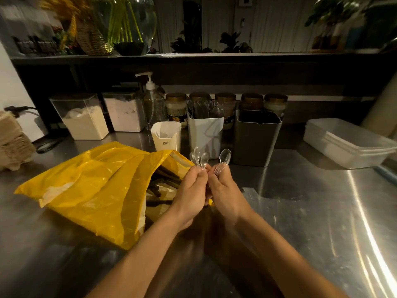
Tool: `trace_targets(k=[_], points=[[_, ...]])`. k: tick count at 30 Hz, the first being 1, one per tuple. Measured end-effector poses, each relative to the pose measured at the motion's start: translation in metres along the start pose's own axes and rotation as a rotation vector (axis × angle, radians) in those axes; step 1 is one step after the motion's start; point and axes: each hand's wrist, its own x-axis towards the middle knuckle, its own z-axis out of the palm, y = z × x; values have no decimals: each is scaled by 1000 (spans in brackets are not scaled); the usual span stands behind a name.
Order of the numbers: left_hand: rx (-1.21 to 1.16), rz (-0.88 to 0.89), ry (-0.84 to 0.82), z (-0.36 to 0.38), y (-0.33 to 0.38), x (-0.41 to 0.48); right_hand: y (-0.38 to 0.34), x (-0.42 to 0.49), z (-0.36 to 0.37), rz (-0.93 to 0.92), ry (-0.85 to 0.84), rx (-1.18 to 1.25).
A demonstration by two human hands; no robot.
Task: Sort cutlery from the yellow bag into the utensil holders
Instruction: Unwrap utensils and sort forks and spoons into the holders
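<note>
Two hands meet above a steel surface (300, 211). The left hand (190, 193) grips a bunch of clear plastic spoons (198, 159), bowls pointing up. The right hand (224, 190) pinches one clear spoon (225, 157) just beside them. A yellow bag (90, 186) lies open to the left, dark cutlery inside. Behind stand a small white holder (166, 136), a white holder (205, 134) with cutlery, and a grey holder (255, 138).

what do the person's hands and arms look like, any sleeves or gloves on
The left hand and right hand are bare, with no gloves. No sleeves show anywhere down to the frame's bottom edge. No watch, bracelet or ring is visible.
</note>
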Motion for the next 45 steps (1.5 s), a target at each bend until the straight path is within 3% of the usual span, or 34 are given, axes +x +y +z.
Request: trace_targets(k=[5,7,10,12,15,17,19,24,27,32,34,36,39,43,45], points=[[-88,-50,-78,-4,7,-3,-7,5,-12,107,-100,402],[-87,-61,-113,-5,7,-3,-14,9,-22,0,-30,490],[-72,-75,-182,-3,7,-5,-21,14,-29,-290,147,253],[-107,-79,-226,-4,8,-7,-21,18,-25,-355,130,66],[-71,-49,-245,-6,10,-9,-17,16,-14,-258,-40,-123],[-8,-23,-212,-8,12,-9,-20,15,-11,-139,-137,-18],[-5,10,-167,-13,15,-8,-23,17,-16,-66,-127,147],[169,107,-137,-20,24,-11,-28,21,-18,-167,-232,-23],[245,100,-20,-25,25,-9,-48,30,-13,-215,-243,-210],[301,180,136,-39,13,8,-93,50,-4,-210,-410,-623],[322,167,240,-41,6,16,-113,60,-1,-272,-384,-777],[415,114,299,-41,5,20,-132,78,1,-344,-243,-869],[765,113,322,-41,2,15,-150,117,15,-380,-22,-866],[1221,325,351,-37,0,3,-142,170,55,-469,85,-940],[1332,421,356,-36,2,2,-132,192,71,-464,93,-989]])
